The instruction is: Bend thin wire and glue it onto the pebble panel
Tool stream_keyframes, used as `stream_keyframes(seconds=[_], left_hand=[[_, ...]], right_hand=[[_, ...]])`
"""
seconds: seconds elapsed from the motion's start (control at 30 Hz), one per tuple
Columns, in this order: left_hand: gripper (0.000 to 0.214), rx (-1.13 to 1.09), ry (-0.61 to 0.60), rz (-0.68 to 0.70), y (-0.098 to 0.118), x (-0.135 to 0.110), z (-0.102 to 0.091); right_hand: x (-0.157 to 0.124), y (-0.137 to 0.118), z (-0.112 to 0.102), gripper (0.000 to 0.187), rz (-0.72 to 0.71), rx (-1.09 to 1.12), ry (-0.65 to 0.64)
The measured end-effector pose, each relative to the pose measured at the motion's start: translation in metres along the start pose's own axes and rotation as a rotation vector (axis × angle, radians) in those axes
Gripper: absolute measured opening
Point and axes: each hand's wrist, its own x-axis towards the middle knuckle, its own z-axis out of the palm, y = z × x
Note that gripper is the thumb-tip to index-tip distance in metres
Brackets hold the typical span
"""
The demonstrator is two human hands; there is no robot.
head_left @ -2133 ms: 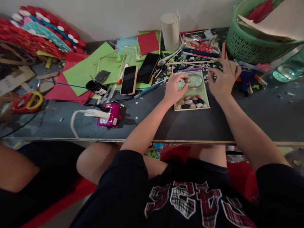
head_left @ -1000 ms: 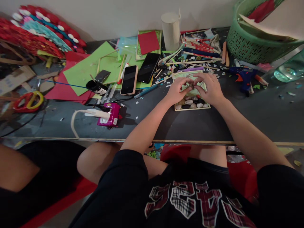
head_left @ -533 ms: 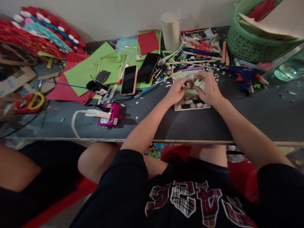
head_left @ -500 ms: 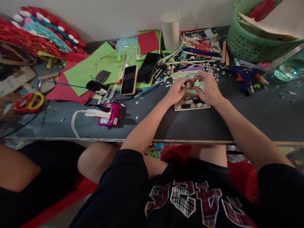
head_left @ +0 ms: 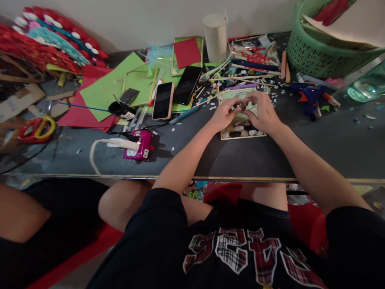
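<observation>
The right hand [head_left: 262, 113] has been brought in from the clutter towards the desk's [head_left: 240, 160] back edge, so both hands are gathered at the brown stone [head_left: 242, 106]. It is pinched in the left hand [head_left: 223, 115], over the shallow frame [head_left: 243, 138]. The right hand is loosely curved; whether anything is gripped cannot be told. The stone's long axis is hidden by fingers.

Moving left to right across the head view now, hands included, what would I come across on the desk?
Red-and-yellow scissors → magenta plug adapter → light-cased phone → left hand → small dark pebble → right hand → blue glue gun.
</observation>
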Motion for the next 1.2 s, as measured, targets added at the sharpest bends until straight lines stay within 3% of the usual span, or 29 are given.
stream_keyframes(seconds=[0.3,1.0,1.2], left_hand=[[0.079,-0.047,-0.003,-0.039,-0.003,0.001,0.003],[0.079,-0.09,0.009,-0.034,-0.004,0.001,0.002],[0.078,-0.097,0.016,0.006,-0.005,0.002,0.003]], right_hand=[[-0.001,0.001,0.001,0.065,-0.049,-0.027,0.014],[-0.001,0.003,0.003,0.067,-0.005,-0.012,0.039],[-0.001,0.011,0.007,0.062,-0.117,0.081,0.102]])
